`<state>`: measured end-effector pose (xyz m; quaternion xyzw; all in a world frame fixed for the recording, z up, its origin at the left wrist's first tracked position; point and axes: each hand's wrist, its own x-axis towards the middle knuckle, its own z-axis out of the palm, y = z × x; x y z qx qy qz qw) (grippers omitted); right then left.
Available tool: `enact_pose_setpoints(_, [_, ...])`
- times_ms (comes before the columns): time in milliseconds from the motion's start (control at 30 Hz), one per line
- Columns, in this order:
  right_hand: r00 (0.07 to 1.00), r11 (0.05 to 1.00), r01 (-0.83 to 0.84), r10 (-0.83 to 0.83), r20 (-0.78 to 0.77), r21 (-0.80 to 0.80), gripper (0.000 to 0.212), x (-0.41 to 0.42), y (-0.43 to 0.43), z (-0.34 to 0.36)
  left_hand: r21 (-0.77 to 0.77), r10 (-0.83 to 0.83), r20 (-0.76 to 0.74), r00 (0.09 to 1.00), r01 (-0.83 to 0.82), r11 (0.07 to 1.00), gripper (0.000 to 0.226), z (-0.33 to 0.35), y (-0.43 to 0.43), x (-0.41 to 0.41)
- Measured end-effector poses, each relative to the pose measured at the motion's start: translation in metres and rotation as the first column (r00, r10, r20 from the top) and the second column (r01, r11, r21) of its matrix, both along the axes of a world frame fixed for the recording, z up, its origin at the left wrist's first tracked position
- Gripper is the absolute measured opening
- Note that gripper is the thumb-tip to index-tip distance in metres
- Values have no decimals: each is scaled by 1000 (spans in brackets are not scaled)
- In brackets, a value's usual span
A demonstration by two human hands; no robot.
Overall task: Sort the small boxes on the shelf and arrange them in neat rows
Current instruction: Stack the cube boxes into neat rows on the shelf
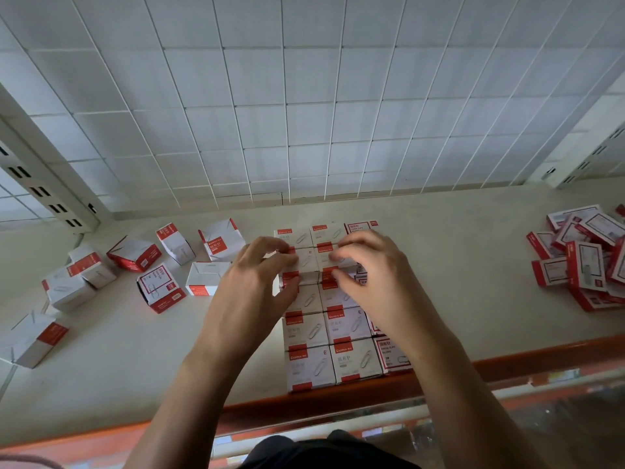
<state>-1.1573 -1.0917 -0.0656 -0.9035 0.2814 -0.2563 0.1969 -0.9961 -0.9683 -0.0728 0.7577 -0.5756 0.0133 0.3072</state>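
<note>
Two columns of stacked boxes [309, 367] start at the shelf [135, 367] front edge, five rows showing; your left hand [260, 275] and right hand [368, 265] each pinch a fourth-row box [309, 262]; eight loose boxes [160, 291] lie left; one pile [585, 265] right.

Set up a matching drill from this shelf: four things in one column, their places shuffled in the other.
Things:
1. arranged boxes
2. tumbled boxes
3. heap of flat boxes
4. wire grid

Places:
a. right end of the shelf
b. upright behind it
c. middle, reaching the front edge
d. left part

Pairs: 1-c, 2-d, 3-a, 4-b
</note>
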Motion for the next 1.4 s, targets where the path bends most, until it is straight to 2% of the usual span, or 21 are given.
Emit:
enact_pose_setpoints(100, [999, 1000, 15, -16, -32, -23, 21, 0, 0, 2, -6, -7, 23, 1000, 7, 1000, 29, 1, 1, -1])
enact_pose_setpoints(233, [1000, 997, 24, -23, 11, -77, 26, 5, 8, 12, -8, -6, 36, 999, 6, 1000, 35, 4, 11, -1])
enact_pose_setpoints(567, [982, 983, -183, 183, 55, -6, 25, 57, 56, 18, -23, 156, 29, 987, -155, 988, 26, -2, 76, 39])
enact_pose_setpoints(700, [972, 973, -231, 231, 32, -1, 26, 82, 72, 12, -22, 247, 55, 968, -246, 969, 34, -6, 97, 64])
enact_pose_setpoints(833, [972, 973, -232, 232, 19, 4, 28, 98, 81, 5, 100, 305, 122, 944, -318, 943, 56, -10, 106, 82])
enact_pose_setpoints(967, [981, 981, -194, 194, -11, 3, 29, 106, 85, 2, 191, 274, 145, 951, -298, 935, 58, -14, 106, 93])
enact_pose_setpoints(1267, [991, 995, -91, 94, -97, 36, 36, 126, 101, -6, 149, 180, 10, 984, -179, 972, 44, -4, 117, 109])
enact_pose_setpoints(1400, [997, 997, -44, 48, -60, 59, 35, 134, 109, -13, 135, 141, -13, 990, -138, 981, 43, -3, 126, 115])
